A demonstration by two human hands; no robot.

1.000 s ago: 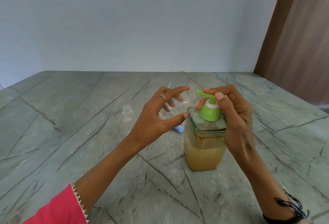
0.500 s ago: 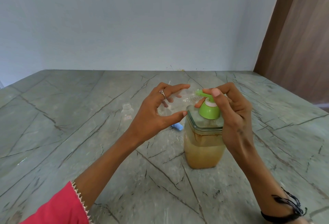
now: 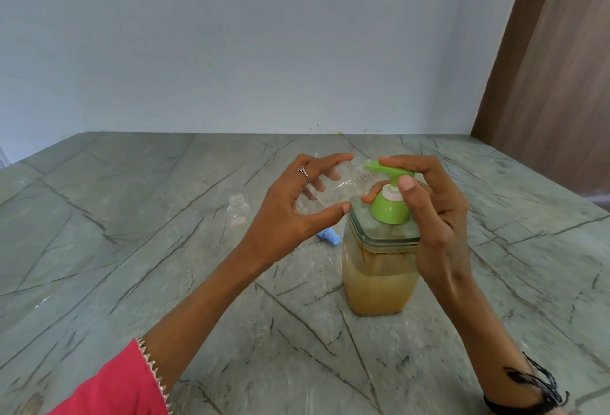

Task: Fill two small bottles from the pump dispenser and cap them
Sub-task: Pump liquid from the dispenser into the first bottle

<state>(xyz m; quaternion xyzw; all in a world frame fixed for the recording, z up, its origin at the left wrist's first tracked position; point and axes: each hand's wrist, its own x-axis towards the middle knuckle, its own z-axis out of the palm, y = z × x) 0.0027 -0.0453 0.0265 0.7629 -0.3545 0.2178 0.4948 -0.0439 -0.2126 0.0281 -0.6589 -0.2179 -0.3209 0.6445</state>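
From the head view, a square clear-plastic pump dispenser (image 3: 380,269), roughly half full of cloudy amber liquid, stands upright on the grey veined stone bench (image 3: 132,249). Its green pump head (image 3: 389,203) has a spout that points left. The right hand (image 3: 425,203) is curled round that pump head, index finger lying along the top of the spout and thumb against the collar below.

The left hand (image 3: 297,213) grips a small clear plastic bottle (image 3: 333,188), tilted so its threaded neck meets the tip of the spout; fingers wrap it from behind and the thumb crosses beneath. The bottle is so transparent that whether it holds any liquid cannot be told. A silver ring (image 3: 304,173) sits on one finger of that hand, and a pink sleeve with a silver beaded edge (image 3: 109,385) covers the forearm near the frame's bottom.

A second small clear bottle (image 3: 237,215), uncapped, stands upright on the bench to the left, well apart from the dispenser. A small blue cap (image 3: 329,236) lies on the bench just beside the dispenser's left side, partly hidden by the left hand. A black thread band (image 3: 534,388) circles the right wrist
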